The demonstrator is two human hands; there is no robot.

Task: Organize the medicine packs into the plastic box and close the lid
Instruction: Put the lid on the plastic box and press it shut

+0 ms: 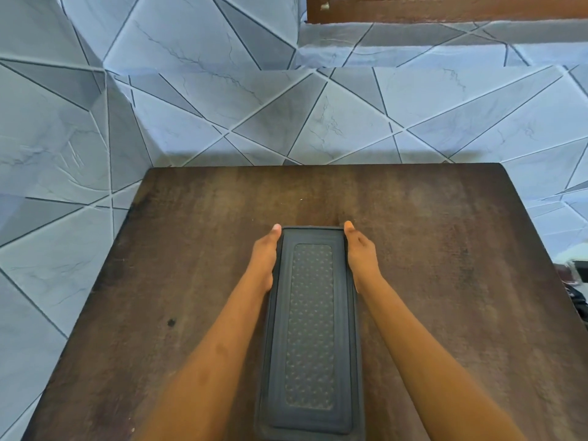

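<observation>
Operator: Plastic box (pixel 310 329) status: it lies lengthwise on the wooden table (pixel 445 249), near the front edge and running away from me. Its dark lid (pixel 311 326), with a dotted panel down the middle, is seated on top.

Checker: Hand positions?

Operator: My left hand (pixel 264 262) is pressed flat against the left side of the box at its far end, fingers straight and together. My right hand (pixel 361 259) mirrors it on the right side. Neither hand is curled closed; both clamp the box between the palms.

Checker: Medicine packs?

Operator: None are visible on the table or anywhere else in view. The lid is opaque, so I cannot confirm what is inside. My judgement is that the packs are already stowed.

Checker: Lid fully closed?

Operator: It looks level and flush around the rim. Whether every edge has snapped down I cannot tell from above.

Checker: Remaining work?

Operator: Probably very little. I judge the task near its end: confirm the lid is seated all round, then release the box
</observation>
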